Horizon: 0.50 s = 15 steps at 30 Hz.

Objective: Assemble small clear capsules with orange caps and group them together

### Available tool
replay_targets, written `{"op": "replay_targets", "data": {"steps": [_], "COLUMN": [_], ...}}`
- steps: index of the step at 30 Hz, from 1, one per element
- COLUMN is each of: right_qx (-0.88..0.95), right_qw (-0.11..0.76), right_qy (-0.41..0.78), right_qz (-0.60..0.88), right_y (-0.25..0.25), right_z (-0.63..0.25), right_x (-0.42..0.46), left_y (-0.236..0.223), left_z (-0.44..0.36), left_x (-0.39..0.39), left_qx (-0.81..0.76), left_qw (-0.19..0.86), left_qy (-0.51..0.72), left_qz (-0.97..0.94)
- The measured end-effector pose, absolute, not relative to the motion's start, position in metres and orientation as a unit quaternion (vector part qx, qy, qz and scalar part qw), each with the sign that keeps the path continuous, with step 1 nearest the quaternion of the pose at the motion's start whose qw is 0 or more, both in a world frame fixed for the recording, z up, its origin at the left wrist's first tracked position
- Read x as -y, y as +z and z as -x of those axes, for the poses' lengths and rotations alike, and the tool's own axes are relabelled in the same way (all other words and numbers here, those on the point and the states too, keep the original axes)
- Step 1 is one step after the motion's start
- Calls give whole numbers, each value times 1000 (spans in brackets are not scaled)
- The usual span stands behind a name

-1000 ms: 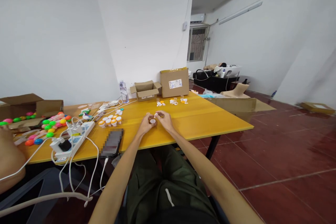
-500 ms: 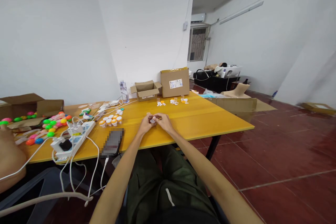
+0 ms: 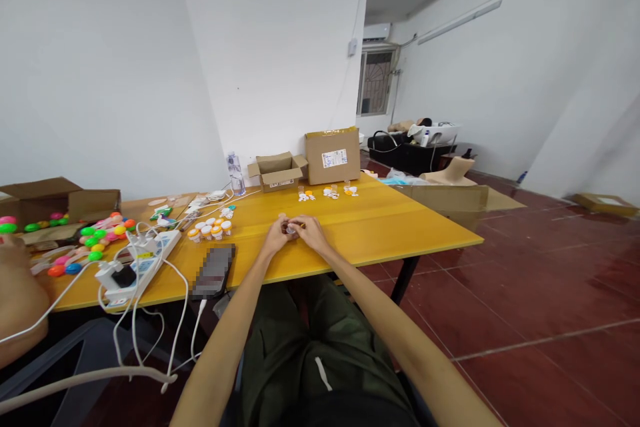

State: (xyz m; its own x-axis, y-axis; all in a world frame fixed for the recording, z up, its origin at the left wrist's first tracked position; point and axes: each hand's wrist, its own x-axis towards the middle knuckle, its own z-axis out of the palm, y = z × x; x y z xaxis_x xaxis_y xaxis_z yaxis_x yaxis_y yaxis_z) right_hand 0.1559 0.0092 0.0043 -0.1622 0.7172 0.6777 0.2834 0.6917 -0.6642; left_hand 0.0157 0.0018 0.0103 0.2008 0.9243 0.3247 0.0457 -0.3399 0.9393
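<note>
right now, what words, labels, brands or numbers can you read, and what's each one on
No text here is readable.
White label on the large cardboard box: too small and blurred.
Small open box, front print: too small.
Bottle print: blurred.
Phone screen: pixelated.
Power strip markings: too small.

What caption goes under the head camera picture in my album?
Left hand gripping a small clear container, right hand against it, over a yellow table.
</note>
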Motion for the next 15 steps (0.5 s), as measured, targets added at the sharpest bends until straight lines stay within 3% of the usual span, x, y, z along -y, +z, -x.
{"op": "replay_targets", "data": {"steps": [15], "right_qx": [759], "right_qw": [523], "right_qy": [178], "right_qz": [344], "right_y": [5], "right_z": [-156], "right_x": [-9], "left_y": [9], "left_z": [-14], "left_x": [-3], "left_qx": [-378], "left_qw": [433], "left_qy": [498], "left_qz": [-649]}}
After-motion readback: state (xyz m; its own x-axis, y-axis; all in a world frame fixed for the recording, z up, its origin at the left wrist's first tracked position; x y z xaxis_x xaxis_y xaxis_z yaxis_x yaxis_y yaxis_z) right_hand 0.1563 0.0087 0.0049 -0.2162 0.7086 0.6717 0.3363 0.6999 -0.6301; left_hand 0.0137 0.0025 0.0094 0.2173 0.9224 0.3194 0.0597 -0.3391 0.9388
